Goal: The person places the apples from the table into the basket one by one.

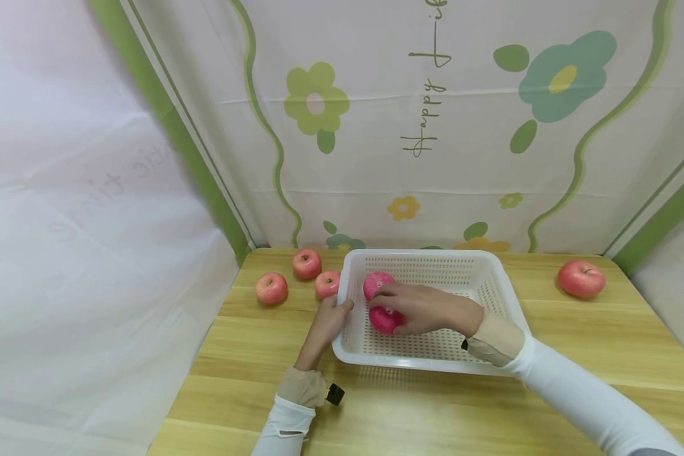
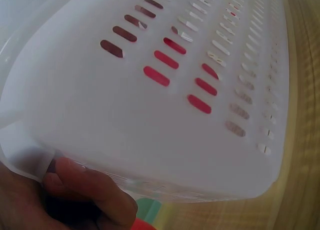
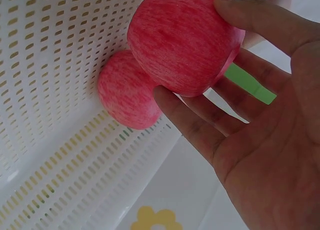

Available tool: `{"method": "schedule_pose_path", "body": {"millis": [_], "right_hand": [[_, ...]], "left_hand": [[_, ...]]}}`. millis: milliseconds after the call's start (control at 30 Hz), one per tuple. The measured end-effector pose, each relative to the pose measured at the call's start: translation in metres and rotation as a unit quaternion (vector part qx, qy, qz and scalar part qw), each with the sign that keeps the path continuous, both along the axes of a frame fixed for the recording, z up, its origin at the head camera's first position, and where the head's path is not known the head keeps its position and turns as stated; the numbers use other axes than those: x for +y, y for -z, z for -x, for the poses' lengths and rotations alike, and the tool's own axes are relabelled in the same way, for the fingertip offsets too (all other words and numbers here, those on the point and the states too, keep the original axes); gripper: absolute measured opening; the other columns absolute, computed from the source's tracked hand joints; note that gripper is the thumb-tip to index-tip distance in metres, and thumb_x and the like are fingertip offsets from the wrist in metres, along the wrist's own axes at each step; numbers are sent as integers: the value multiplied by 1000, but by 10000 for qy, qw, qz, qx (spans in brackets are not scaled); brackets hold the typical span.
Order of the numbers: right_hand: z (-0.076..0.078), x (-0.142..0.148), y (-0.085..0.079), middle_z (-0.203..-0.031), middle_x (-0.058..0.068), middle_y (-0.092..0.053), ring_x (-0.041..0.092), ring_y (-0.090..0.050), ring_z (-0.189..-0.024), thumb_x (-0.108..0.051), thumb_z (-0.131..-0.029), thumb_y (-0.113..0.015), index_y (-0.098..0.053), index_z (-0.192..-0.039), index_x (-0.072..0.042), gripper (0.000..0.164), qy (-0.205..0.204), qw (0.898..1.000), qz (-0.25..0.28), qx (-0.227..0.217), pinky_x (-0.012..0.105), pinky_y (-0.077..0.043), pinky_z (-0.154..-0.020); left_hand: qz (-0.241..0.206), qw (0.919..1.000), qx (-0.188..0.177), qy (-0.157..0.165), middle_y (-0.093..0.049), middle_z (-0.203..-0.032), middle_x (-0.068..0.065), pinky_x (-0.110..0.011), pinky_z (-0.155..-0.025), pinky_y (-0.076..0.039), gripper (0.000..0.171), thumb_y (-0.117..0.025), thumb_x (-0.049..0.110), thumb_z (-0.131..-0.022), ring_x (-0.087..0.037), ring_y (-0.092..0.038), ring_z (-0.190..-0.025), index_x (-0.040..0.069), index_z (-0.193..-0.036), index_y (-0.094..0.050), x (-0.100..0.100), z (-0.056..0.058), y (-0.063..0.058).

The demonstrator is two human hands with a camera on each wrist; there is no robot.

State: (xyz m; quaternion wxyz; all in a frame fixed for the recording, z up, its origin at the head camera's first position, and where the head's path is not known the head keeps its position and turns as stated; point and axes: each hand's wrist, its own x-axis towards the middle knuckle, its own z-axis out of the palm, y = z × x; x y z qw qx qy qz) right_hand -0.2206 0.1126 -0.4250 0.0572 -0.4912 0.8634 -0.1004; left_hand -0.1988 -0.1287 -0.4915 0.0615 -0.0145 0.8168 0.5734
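Note:
A white plastic basket (image 1: 422, 363) with slotted walls stands on the wooden table. My left hand (image 1: 325, 326) grips its left rim, fingers curled over the edge, as the left wrist view also shows at the fingers (image 2: 95, 190). Inside the basket, my right hand (image 1: 418, 307) holds a red apple (image 3: 185, 39) between the thumb and fingertips. Another red apple (image 1: 379, 285) lies just beyond it in the basket; in the right wrist view this second apple (image 3: 127, 89) rests against the slotted wall, partly hidden by the held one.
Left of the basket lie three apples: one near the back (image 1: 306, 263), one farther left (image 1: 272, 289) and one close to the rim (image 1: 327, 284). A larger apple (image 1: 581, 278) sits at the table's right. A flower-printed curtain (image 1: 370, 158) hangs behind the table (image 1: 234, 373).

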Motion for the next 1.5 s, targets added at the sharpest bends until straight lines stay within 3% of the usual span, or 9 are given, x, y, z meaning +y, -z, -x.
{"method": "schedule_pose_path", "body": {"millis": [233, 700, 1500], "right_hand": [[-5, -7, 1, -146, 1, -60, 20, -60, -128, -21, -85, -87, -64, -140, -21, 60, 1, 9997, -138, -194, 43, -59, -102], [-4, -20, 11, -143, -2, -61, 16, -60, -127, -22, -84, -87, -64, -141, -20, 62, -178, 9990, -286, -297, 40, -57, -106], [-5, -27, 17, -140, -1, -60, 16, -59, -124, -23, -84, -86, -62, -143, -19, 64, -187, 9982, -475, -329, 41, -57, -106]], "left_hand": [[98, 9999, 58, -16, -70, -103, -22, -37, -73, -61, 40, -56, 23, -100, -22, -67, -85, -10, -121, -67, 0, -1, 0], [42, 10000, 60, 36, -67, -97, -15, -33, -71, -60, 41, -54, 23, -101, -20, -66, -84, -9, -124, -66, -1, -2, -2], [0, 10000, -51, 19, -70, -114, -25, -35, -71, -61, 42, -54, 24, -103, -24, -69, -88, -8, -128, -65, -1, -2, -2]]}}
